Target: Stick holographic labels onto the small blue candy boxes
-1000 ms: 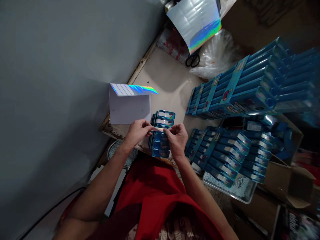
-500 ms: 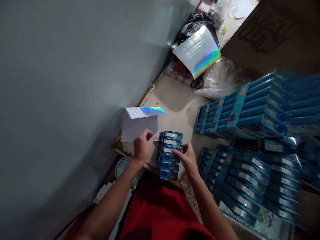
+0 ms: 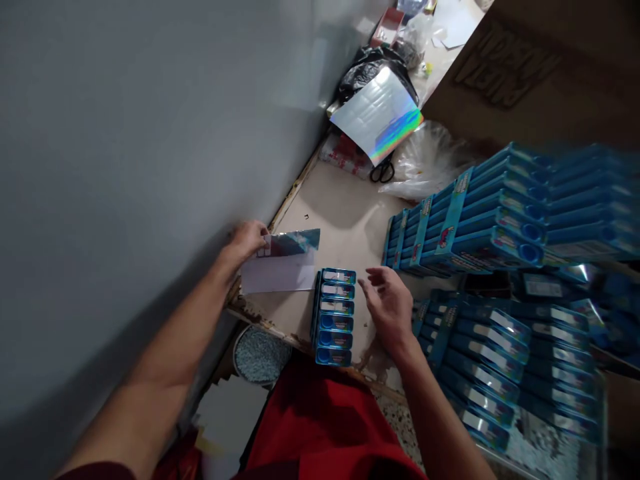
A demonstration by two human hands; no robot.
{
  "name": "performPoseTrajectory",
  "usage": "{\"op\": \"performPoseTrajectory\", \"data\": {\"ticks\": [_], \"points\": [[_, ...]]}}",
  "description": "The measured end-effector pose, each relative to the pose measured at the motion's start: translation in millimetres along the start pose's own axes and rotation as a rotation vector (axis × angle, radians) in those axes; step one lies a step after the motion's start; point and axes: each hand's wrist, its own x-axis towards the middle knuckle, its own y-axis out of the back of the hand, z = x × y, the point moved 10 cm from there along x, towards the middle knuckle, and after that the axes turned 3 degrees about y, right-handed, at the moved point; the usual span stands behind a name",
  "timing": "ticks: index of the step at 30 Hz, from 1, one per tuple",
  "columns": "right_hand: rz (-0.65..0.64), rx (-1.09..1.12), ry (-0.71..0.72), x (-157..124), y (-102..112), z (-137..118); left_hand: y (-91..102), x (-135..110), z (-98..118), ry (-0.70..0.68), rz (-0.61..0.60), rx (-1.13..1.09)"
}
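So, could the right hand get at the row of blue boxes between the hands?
Probably yes: the right hand, apparently empty, is just beside the row of blue boxes, with only tabletop between.

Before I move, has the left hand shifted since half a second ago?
Yes: judged against the grey wall, the left hand has moved toward it, away from the blue boxes, to the far-left corner of the sheet.

A smooth grey wall (image 3: pixel 125 167) rises beside the left hand (image 3: pixel 247 240); a pale, flat tabletop (image 3: pixel 340 200) with chipped brown edges extends beyond the right hand (image 3: pixel 391 305), dimly lit.
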Motion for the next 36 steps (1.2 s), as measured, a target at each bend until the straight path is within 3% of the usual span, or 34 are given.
{"op": "performPoseTrajectory", "data": {"ticks": [2, 5, 8, 13, 21, 26, 30, 32, 34, 36], "points": [[0.036, 0.001, 0.240, 20, -13, -55, 10.9, -12, 0, -0.029, -0.019, -0.061], [-0.036, -0.085, 0.551, 43, -65, -130, 32.8, -29, 14, -0.135, -0.011, -0.169], [-0.132, -0.236, 0.643, 62, -121, -167, 50.0, -44, 24, -0.214, -0.004, -0.282], [-0.189, -0.347, 0.666, 63, -168, -181, 52.1, -64, 19, -0.209, -0.103, -0.506], [-0.271, -0.322, 0.733, 5, -189, -165, 27.0, -89, -18, -0.010, -0.181, -0.759], [-0.222, -0.243, 0.580, -9, -160, -147, 12.8, -80, -33, -0.060, -0.123, -0.583], [-0.183, 0.079, 0.247, -12, -126, -123, 15.0, -71, -29, -0.128, 0.089, -0.254], [-0.207, 0.329, 0.033, -20, -115, -105, 23.2, -82, -15, -0.220, 0.252, -0.159], [-0.261, 0.576, -0.171, -32, -112, -89, 30.3, -105, -3, -0.298, 0.396, -0.204], [-0.322, 0.769, -0.327, -47, -112, -78, 25.0, -128, -5, -0.258, 0.410, -0.403]]}}
